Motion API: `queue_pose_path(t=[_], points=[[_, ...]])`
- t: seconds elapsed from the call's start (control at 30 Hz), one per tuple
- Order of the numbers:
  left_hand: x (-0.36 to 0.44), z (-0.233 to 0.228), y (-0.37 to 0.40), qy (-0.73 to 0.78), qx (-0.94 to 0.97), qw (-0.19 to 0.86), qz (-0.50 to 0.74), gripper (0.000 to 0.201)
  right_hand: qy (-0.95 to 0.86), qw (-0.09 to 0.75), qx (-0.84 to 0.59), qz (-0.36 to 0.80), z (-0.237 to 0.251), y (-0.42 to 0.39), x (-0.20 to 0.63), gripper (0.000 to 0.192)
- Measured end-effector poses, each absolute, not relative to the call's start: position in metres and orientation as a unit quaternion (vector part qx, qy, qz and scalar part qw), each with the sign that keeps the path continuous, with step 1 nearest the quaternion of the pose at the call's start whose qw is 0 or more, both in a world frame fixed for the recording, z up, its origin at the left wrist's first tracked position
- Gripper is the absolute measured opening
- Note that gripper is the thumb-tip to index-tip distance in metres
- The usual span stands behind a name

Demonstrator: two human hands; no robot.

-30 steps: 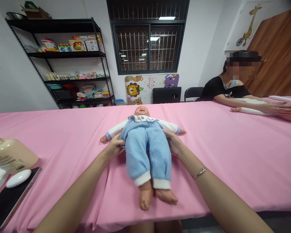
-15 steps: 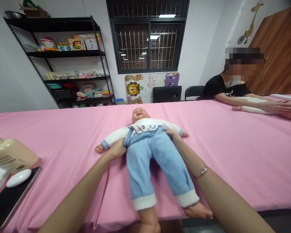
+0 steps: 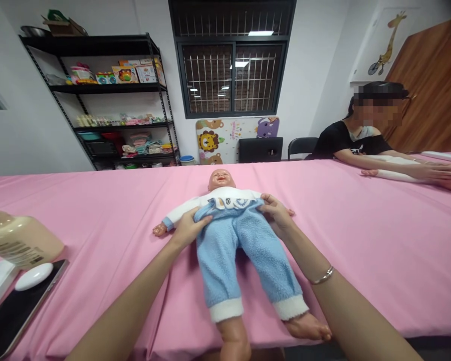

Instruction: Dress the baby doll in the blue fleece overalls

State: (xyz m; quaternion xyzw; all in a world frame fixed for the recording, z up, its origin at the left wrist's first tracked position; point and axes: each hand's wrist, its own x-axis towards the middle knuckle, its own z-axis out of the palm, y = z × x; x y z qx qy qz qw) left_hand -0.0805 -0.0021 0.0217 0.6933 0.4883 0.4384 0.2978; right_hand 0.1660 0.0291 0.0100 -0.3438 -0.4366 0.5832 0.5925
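Lying on its back across the near edge of the pink-covered table [image 3: 361, 240], a baby doll [image 3: 225, 210] points its bare feet [image 3: 308, 327] past the edge toward the camera, its head at the far end. The blue fleece trousers [image 3: 244, 260] cover its spread legs, white cuffs near the ankles. The left hand [image 3: 190, 228] pinches the trousers' waistband at the doll's hip, fingers curled closed on the fabric. The right hand [image 3: 276, 213], a bracelet [image 3: 322, 277] on its wrist, grips the waistband on the other side the same way. At the left edge a beige bottle [image 3: 20, 240] lies beside a white oval object [image 3: 33, 277] resting on a dark tablet [image 3: 15, 311]. Farther back on the right, another person [image 3: 346, 143] sits with arms stretched over the table. Behind stand a black shelving rack [image 3: 113, 100] and a barred window [image 3: 231, 75].
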Motion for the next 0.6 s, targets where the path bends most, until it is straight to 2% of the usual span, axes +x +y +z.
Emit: queue_pose_path(t=[0.07,0.17,0.23,0.3,0.37,0.5,0.6], points=[[-0.083,0.019,0.0,0.496,0.682,0.262,0.471,0.022,-0.474,0.593,-0.343,0.553,0.011,0.029,0.169,0.032],[-0.087,0.013,0.004,0.506,0.673,0.214,0.496,0.009,-0.571,0.592,-0.391,0.412,0.007,0.033,0.17,0.024],[-0.087,0.011,0.005,0.512,0.682,0.185,0.488,0.008,-0.614,0.587,-0.428,0.308,0.004,0.034,0.169,0.024],[-0.086,0.01,0.004,0.518,0.692,0.164,0.476,0.01,-0.623,0.583,-0.456,0.252,0.002,0.034,0.168,0.024],[-0.084,0.011,0.003,0.518,0.697,0.159,0.47,0.01,-0.615,0.582,-0.475,0.242,0.001,0.032,0.166,0.02],[-0.078,0.013,-0.003,0.51,0.715,0.117,0.463,0.029,-0.612,0.591,-0.453,0.268,0.005,0.027,0.162,0.007],[-0.074,0.015,-0.008,0.501,0.736,0.073,0.45,0.021,-0.633,0.577,-0.408,0.317,0.009,0.025,0.16,0.004]])
